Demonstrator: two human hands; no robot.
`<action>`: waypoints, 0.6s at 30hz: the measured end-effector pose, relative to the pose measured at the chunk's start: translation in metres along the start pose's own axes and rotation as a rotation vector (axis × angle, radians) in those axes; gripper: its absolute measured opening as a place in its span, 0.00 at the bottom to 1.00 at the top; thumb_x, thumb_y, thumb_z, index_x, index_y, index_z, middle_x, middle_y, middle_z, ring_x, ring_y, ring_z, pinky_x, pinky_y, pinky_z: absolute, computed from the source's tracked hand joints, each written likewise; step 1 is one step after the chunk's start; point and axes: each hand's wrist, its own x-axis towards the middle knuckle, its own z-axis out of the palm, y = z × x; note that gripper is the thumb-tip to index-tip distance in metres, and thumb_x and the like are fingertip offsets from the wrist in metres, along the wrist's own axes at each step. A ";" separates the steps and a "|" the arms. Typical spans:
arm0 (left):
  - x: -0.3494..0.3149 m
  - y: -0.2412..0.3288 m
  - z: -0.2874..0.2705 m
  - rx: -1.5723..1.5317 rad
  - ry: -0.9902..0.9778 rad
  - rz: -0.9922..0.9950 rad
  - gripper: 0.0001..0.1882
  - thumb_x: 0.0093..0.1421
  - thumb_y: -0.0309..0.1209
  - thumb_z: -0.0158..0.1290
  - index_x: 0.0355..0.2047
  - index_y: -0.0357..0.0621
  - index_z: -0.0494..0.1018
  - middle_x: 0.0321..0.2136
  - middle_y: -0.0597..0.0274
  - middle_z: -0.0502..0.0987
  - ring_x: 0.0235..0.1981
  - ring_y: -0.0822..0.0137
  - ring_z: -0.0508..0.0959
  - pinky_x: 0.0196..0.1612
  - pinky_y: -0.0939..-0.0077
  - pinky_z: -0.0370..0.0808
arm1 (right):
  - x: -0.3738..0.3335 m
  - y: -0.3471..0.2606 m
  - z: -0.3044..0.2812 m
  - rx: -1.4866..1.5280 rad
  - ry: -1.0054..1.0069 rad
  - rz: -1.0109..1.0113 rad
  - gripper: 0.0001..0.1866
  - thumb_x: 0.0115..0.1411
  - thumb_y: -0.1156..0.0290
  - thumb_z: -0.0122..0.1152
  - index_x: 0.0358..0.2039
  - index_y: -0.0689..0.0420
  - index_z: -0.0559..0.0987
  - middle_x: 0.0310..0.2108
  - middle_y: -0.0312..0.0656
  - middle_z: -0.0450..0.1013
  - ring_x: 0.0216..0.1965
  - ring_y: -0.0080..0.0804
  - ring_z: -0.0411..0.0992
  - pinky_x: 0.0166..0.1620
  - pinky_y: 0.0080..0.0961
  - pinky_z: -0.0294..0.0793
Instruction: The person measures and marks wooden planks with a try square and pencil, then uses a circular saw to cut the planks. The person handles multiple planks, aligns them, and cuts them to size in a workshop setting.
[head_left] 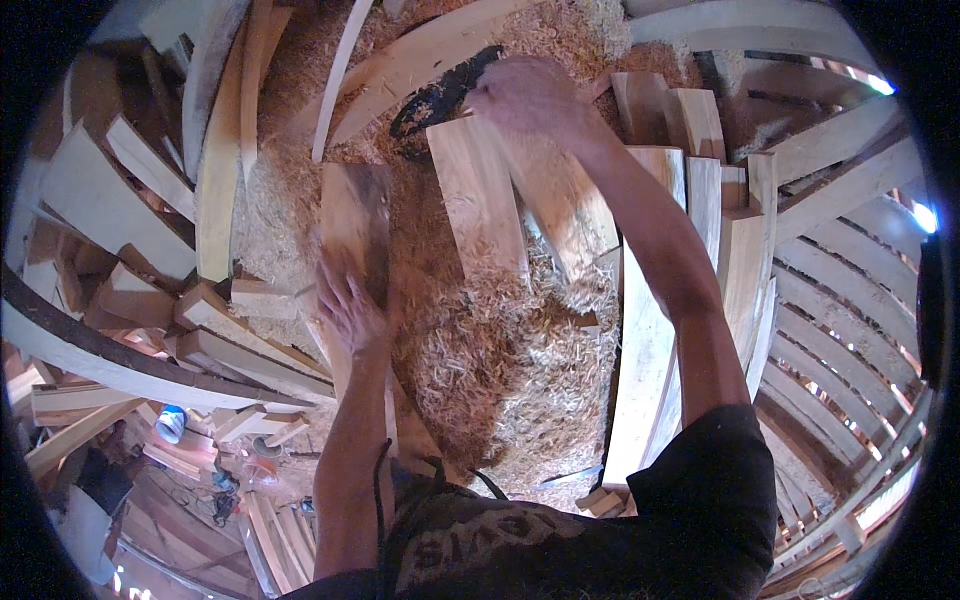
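Wood is everywhere here: curved ribs and planks (840,270) sweep around the right side, and a long bent beam (110,360) crosses the lower left, with offcut blocks (215,320) heaped beside it. Between them lies a deep bed of pale shavings (500,350).

On the shavings rest three short boards. The left board (352,225) is darker at its near end; the middle board (478,195) and the right board (560,200) lean side by side, their far ends near a dark tool (440,90) half sunk in the shavings; what kind of tool it is cannot be told.

The left hand (352,310) lies flat, fingers spread, on the near end of the left board, pressing and not gripping. The right hand (530,95) reaches forward with its fingers curled over the far ends of the middle and right boards; motion blur hides whether it has closed round either one.

As a judgement, the boards are being sorted or shifted. It would go best with the left palm kept firmly down so its board does not slide on the loose shavings, and with the right hand taking one board cleanly by its end, clear of the dark tool.
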 end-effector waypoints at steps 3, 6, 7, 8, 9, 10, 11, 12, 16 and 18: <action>-0.004 -0.007 0.013 -0.005 0.103 0.069 0.49 0.63 0.51 0.58 0.77 0.47 0.49 0.76 0.40 0.48 0.74 0.34 0.53 0.69 0.36 0.55 | -0.045 -0.036 -0.010 0.129 0.298 -0.216 0.25 0.61 0.50 0.56 0.27 0.61 0.85 0.30 0.54 0.81 0.37 0.55 0.82 0.45 0.51 0.81; -0.007 -0.005 0.006 0.026 0.082 0.023 0.48 0.65 0.51 0.56 0.77 0.46 0.49 0.76 0.40 0.49 0.73 0.34 0.55 0.69 0.37 0.56 | -0.076 -0.071 -0.052 0.141 0.337 -0.296 0.22 0.58 0.53 0.59 0.21 0.60 0.83 0.24 0.49 0.78 0.31 0.51 0.81 0.39 0.45 0.80; -0.004 -0.003 0.007 0.026 0.053 -0.001 0.47 0.66 0.51 0.55 0.77 0.46 0.49 0.76 0.40 0.49 0.73 0.34 0.55 0.69 0.37 0.56 | -0.087 -0.076 -0.063 0.110 0.340 -0.295 0.20 0.57 0.55 0.60 0.19 0.59 0.81 0.23 0.45 0.76 0.29 0.47 0.80 0.37 0.42 0.79; 0.001 0.007 0.009 -0.001 0.046 0.075 0.46 0.66 0.52 0.54 0.77 0.46 0.50 0.76 0.39 0.50 0.73 0.34 0.56 0.68 0.38 0.58 | -0.114 -0.073 -0.080 0.066 0.331 -0.229 0.18 0.56 0.57 0.60 0.17 0.57 0.80 0.22 0.40 0.74 0.28 0.43 0.79 0.34 0.39 0.78; -0.002 0.002 0.009 0.032 0.064 0.066 0.45 0.67 0.53 0.53 0.76 0.45 0.51 0.76 0.39 0.50 0.72 0.34 0.57 0.67 0.38 0.59 | -0.120 -0.074 -0.091 0.093 0.359 -0.275 0.18 0.55 0.57 0.61 0.16 0.57 0.79 0.21 0.39 0.73 0.26 0.41 0.78 0.32 0.38 0.77; -0.003 -0.004 0.009 0.066 0.080 0.058 0.45 0.68 0.54 0.52 0.76 0.45 0.52 0.76 0.39 0.51 0.72 0.34 0.58 0.67 0.38 0.60 | -0.126 -0.073 -0.100 0.122 0.387 -0.322 0.18 0.54 0.57 0.62 0.15 0.56 0.78 0.20 0.38 0.73 0.24 0.39 0.77 0.30 0.38 0.76; -0.001 -0.006 0.011 0.080 0.117 0.062 0.44 0.68 0.55 0.52 0.76 0.45 0.52 0.75 0.39 0.51 0.71 0.35 0.58 0.66 0.38 0.61 | -0.134 -0.072 -0.104 0.140 0.405 -0.347 0.18 0.54 0.57 0.63 0.14 0.56 0.78 0.19 0.37 0.73 0.22 0.37 0.76 0.28 0.37 0.75; -0.003 -0.009 0.009 0.097 0.159 0.060 0.44 0.67 0.56 0.52 0.75 0.45 0.53 0.75 0.38 0.52 0.71 0.35 0.59 0.65 0.37 0.63 | -0.126 -0.070 -0.103 0.139 0.653 -0.509 0.16 0.57 0.60 0.59 0.16 0.52 0.72 0.18 0.32 0.64 0.20 0.32 0.66 0.23 0.32 0.67; -0.005 -0.003 0.016 0.096 0.087 0.068 0.44 0.68 0.59 0.49 0.74 0.42 0.55 0.75 0.38 0.52 0.71 0.35 0.58 0.66 0.36 0.59 | -0.132 -0.071 -0.091 0.210 0.852 -0.675 0.14 0.59 0.59 0.56 0.19 0.48 0.69 0.18 0.32 0.58 0.19 0.31 0.58 0.20 0.31 0.61; -0.009 -0.007 0.024 0.046 0.056 0.097 0.45 0.68 0.60 0.48 0.74 0.42 0.55 0.75 0.39 0.51 0.72 0.35 0.56 0.68 0.35 0.56 | -0.189 -0.106 -0.118 0.312 0.585 -0.587 0.17 0.55 0.53 0.59 0.19 0.51 0.77 0.19 0.40 0.69 0.23 0.42 0.69 0.27 0.39 0.72</action>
